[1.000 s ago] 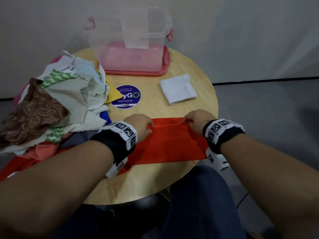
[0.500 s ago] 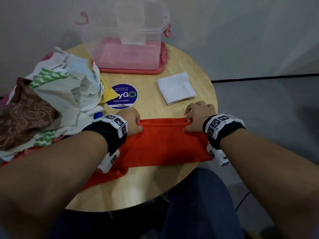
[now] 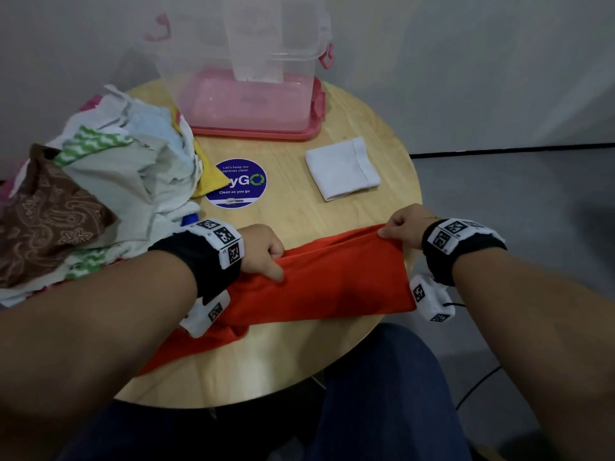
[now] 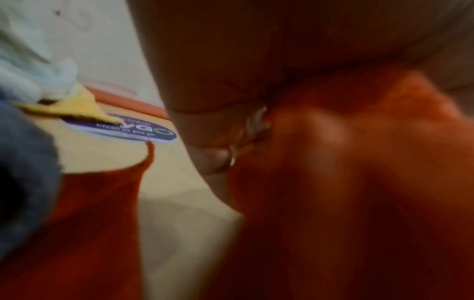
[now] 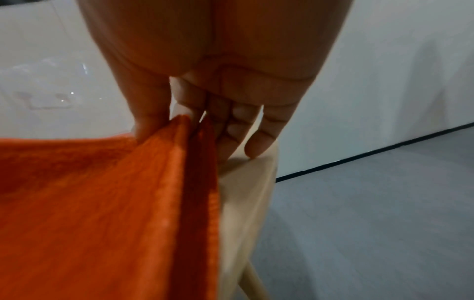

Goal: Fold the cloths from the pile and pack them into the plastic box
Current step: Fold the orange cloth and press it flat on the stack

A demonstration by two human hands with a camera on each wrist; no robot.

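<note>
An orange-red cloth (image 3: 336,281) is stretched between my two hands over the near part of the round table (image 3: 299,221). My left hand (image 3: 266,252) grips its left end with curled fingers; in the left wrist view the orange-red cloth (image 4: 346,182) fills the frame under the fingers (image 4: 212,162). My right hand (image 3: 402,227) pinches the far right corner; in the right wrist view the thumb and forefinger hold the orange-red cloth (image 5: 107,203) at its doubled edge. The clear plastic box (image 3: 246,71) with a pink base stands at the table's far side.
A tall pile of mixed cloths (image 3: 93,194) covers the table's left side. A folded white cloth (image 3: 342,168) lies at right centre, and a round blue sticker (image 3: 238,183) sits mid-table. My knees are below the near edge; grey floor lies to the right.
Both hands have lifted the cloth's far edge and drawn it apart, the right hand moving out toward the table's right edge. The cloth now hangs taut between them.
</note>
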